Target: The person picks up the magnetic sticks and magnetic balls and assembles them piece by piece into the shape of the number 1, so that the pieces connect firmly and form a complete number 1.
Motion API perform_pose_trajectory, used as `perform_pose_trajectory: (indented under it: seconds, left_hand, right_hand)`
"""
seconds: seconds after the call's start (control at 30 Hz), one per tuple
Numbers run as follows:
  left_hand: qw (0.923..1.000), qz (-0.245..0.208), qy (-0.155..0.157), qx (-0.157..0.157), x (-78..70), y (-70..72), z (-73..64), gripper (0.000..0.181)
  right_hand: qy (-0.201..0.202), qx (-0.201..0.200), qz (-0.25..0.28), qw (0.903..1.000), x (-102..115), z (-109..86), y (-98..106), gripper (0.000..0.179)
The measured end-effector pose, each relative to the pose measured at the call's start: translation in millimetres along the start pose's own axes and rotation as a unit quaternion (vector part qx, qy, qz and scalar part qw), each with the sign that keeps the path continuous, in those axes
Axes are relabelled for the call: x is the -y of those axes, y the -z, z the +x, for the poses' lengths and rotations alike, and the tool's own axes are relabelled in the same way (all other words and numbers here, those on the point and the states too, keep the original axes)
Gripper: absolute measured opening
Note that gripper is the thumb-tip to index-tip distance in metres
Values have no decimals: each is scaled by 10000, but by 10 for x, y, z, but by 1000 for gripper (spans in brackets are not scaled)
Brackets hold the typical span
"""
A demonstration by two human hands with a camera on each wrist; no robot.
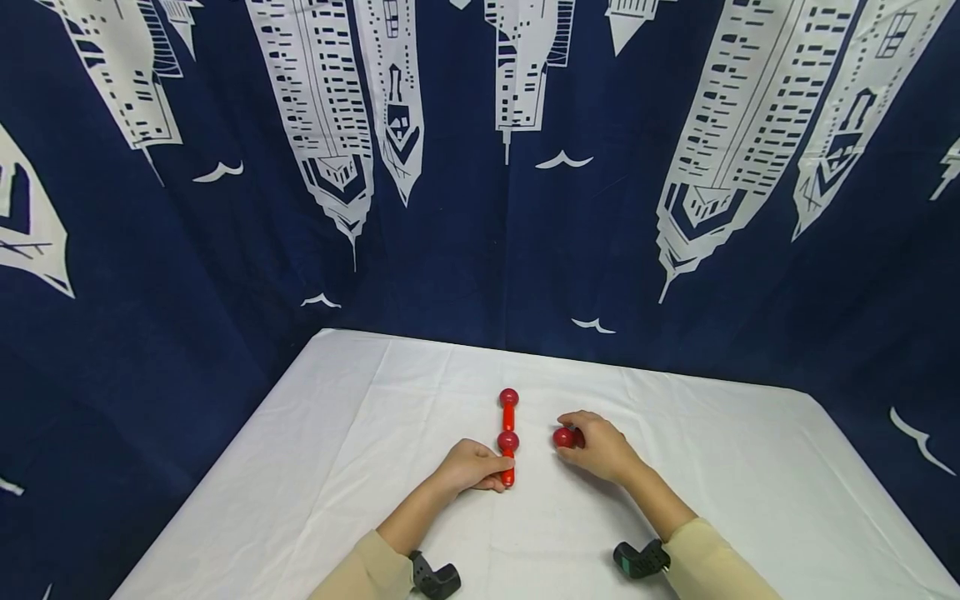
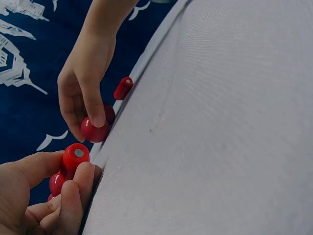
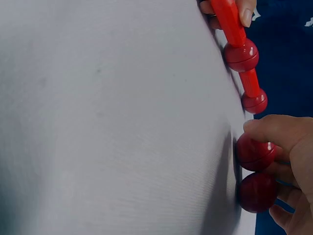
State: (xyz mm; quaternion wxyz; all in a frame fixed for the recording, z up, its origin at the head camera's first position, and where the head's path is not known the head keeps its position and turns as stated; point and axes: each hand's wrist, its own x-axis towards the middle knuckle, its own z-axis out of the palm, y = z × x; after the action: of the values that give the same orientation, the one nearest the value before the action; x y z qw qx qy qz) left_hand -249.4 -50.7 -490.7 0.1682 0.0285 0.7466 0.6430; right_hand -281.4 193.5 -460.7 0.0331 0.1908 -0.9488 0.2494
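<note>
My left hand (image 1: 471,468) pinches a red magnetic rod (image 1: 508,477) between thumb and fingers. A silvery disc shows in that rod's end in the left wrist view. The rod is the near end of a straight row on the table: past it come a red ball (image 1: 507,441), a second red rod (image 1: 508,417) and a far red ball (image 1: 509,397). To the right of the row, my right hand (image 1: 600,448) holds a red ball (image 3: 256,151) with curled thumb and fingers. Another red ball (image 3: 258,192) sits against it, partly under the hand.
A loose red rod (image 2: 123,88) lies beyond the right hand in the left wrist view; the head view does not show it. White cloth covers the table (image 1: 405,400). A dark blue curtain (image 1: 465,275) with printed white buildings hangs behind the far edge.
</note>
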Motion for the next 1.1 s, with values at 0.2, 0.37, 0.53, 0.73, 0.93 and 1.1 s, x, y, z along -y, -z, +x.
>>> perform_pose_trajectory:
  seconds: [0.2, 0.37, 0.53, 0.73, 0.93, 1.1]
  left_hand:
    - [10000, 24, 12, 9, -9, -10, -1, 25]
    - [10000, 39, 2, -2, -10, -20, 1, 25]
    - [10000, 30, 17, -23, -16, -28, -4, 24]
    - [10000, 56, -9, -40, -16, -31, -8, 24]
    - [9999, 84, 15, -100, -3, -23, 0, 25]
    - [9999, 67, 26, -108, -7, -16, -9, 25]
  right_hand:
    - [30, -45, -27, 10000, -21, -2, -27, 42]
    - [122, -89, 38, 9999, -45, -3, -35, 38]
    - [125, -112, 73, 9998, -51, 2, -23, 37]
    - [70, -202, 194, 9996, -34, 21, 9, 37]
    - [163, -298, 444, 9984, 4, 18, 51, 38]
    - [97, -383, 753, 9964, 50, 6, 108, 37]
